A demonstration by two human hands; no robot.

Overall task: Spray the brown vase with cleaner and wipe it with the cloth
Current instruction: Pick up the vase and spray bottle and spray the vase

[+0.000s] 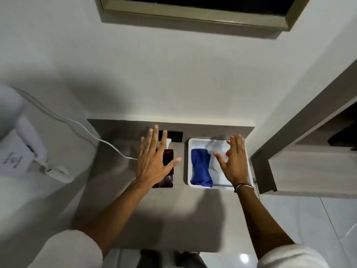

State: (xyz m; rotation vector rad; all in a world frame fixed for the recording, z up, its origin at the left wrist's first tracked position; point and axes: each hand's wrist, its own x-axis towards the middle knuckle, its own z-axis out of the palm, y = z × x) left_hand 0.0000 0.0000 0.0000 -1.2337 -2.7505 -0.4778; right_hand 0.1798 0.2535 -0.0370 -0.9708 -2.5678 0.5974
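A dark brown vase (167, 159) stands on the grey table, seen from above, partly hidden under my left hand (153, 161). That hand hovers flat over it with fingers spread and holds nothing. A blue cloth (201, 172) lies crumpled in the left half of a white tray (190, 163). My right hand (234, 161) is spread flat over the tray's right half, covering most of a spray bottle (229, 150) whose red and white top shows between the fingers.
A white cable (81, 128) runs from a white appliance (21, 151) on the left to the table. A black wall socket (174, 136) sits behind the vase. A wooden shelf unit (301, 167) stands to the right.
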